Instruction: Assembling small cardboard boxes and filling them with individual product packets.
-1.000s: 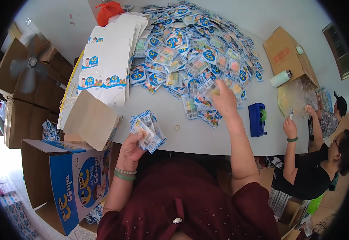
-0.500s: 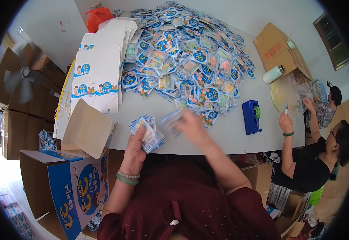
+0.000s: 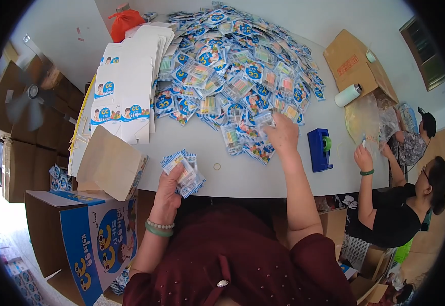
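Blue-and-white packets (image 3: 253, 71) are lying in a big pile on the pale tabletop (image 3: 243, 181). Near its front edge, the left hand (image 3: 169, 187) is holding a small bunch of packets (image 3: 189, 180), with the fingers clasping them from the left. At the near side of the pile, the fingers of the right hand (image 3: 284, 134) are pinching a single packet (image 3: 264, 120). A small ring (image 3: 214, 167) is lying between the hands, and a blue tape dispenser (image 3: 318, 150) is standing to the right.
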The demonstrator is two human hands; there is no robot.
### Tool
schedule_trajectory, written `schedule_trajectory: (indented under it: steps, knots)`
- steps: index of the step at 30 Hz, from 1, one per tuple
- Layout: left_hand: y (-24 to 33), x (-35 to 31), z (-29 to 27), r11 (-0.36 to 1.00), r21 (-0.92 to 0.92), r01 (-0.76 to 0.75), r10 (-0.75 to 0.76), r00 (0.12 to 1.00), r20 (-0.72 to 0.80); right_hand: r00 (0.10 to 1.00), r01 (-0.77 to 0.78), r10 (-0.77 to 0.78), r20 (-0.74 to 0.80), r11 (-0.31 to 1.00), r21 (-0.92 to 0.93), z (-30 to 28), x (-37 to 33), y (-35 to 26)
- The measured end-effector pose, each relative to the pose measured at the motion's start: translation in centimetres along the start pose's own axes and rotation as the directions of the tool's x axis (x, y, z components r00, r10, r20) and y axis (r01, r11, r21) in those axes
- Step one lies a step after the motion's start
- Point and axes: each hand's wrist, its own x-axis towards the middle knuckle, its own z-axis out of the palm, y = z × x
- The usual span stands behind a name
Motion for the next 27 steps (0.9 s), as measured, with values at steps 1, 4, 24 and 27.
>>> schedule_trajectory:
  steps: [1, 4, 24, 27]
  knots:
    - [0.1, 0.0, 0.0, 0.999, 0.045, -0.022, 0.021, 1.000, 0.010, 0.984, -0.137, 0.123, 0.125, 0.984, 0.117, -1.4, -0.1, -0.9]
    - [-0.6, 0.5, 0.5, 0.985, 0.144, -0.091, 0.092, 0.996, -0.001, 0.924, -0.377, 0.032, 0.380, 0.234, 0.896, -2.2, -2.7, -3.9]
    - [1.1, 0.1, -3.2, 0.991, -0.122, -0.049, 0.062, 0.993, 0.104, 0.912, 0.111, -0.303, 0.275, 0.829, 0.548, 2.4, 6.9, -16.0]
    - [1.2, 0.1, -2.6, 0.989, -0.146, -0.027, 0.039, 0.996, 0.082, 0.960, 0.273, -0.277, -0.028, 0.916, 0.293, 6.3, 10.0, -15.3]
